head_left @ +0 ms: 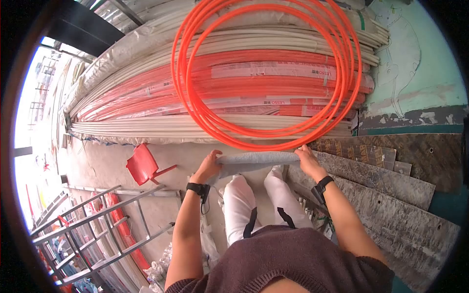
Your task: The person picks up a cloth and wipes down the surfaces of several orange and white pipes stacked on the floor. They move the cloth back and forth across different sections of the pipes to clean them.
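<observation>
Left hand [209,166]: clamped on near-left end of a long, folded grey-blue cloth [259,158].
Right hand [308,161]: clamped on the other end, just below the coil's lower edge. Contact with coil: cannot tell.
Cloth: stretched roughly level between both hands, in front of the shins, folded along the top, looser below at left.
Wrists: one black strapped device [198,190] on the left, another black strapped device [322,188] on the right.
Coil: large round loops of bright orange tubing [266,147], just beyond the cloth, overlapping the pipe stack in view. Support: cannot tell.
Pipe stack: long white pipes [210,128] above and below red-wrapped bundles marked LESSO [215,73], running left to right.
Floor, left: red plastic seat [142,165] near the stack; grey metal ladder [105,211] lower left, well apart from the cloth.
Right side: overlapping weathered grey boards [386,207], plus dark brown printed board [430,158] near the pale green wall [442,63].
Legs: white trousers [239,205], below the cloth.
</observation>
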Available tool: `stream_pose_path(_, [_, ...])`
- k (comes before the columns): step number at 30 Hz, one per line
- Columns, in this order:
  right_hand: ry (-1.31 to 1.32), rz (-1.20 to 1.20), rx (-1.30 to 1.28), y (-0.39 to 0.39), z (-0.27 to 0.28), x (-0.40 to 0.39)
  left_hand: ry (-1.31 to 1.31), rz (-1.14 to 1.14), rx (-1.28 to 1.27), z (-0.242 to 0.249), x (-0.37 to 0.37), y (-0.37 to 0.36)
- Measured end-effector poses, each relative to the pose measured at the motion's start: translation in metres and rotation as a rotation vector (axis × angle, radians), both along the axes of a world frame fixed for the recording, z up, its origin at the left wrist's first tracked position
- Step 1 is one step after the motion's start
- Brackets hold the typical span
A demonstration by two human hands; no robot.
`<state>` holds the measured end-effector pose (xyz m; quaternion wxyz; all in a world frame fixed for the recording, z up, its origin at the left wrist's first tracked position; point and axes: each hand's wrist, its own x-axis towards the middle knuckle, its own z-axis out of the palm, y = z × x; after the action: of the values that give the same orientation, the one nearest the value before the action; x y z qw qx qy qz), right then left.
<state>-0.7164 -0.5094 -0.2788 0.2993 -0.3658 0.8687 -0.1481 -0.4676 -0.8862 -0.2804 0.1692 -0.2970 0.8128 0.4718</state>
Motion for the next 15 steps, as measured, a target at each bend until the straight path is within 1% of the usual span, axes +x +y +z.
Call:
stream_pose_path(3, [-0.043,-0.064,0.042,0.004,-0.036,-0.022,-0.015,0.034,0.063,-0.056,-0.026,-0.006])
stream_pose_path(5, [-0.055,-0.105,0.059,0.004,-0.057,-0.032,0.054,-0.007,0.036,-0.092,-0.041,-0.007])
stream_pose_path(6, [-0.045,-0.118,0.052,0.0,-0.064,-0.037,0.09,-0.03,0.023,-0.099,-0.052,-0.007])
stream_pose_path(8, [-0.007,-0.126,0.046,-0.008,-0.081,-0.046,0.025,-0.069,-0.06,-0.116,-0.072,-0.01])
stream_pose_path(10, [0.044,-0.101,0.053,-0.026,-0.077,-0.055,0.007,-0.084,-0.11,-0.127,-0.093,-0.01])
stream_pose_path(13, [0.058,-0.215,-0.03,-0.045,-0.122,-0.067,0.055,-0.113,-0.168,-0.155,-0.113,-0.02])
stream_pose_path(15, [0.178,-0.16,-0.049,-0.055,-0.154,-0.074,0.104,-0.148,-0.212,-0.181,-0.124,-0.026])
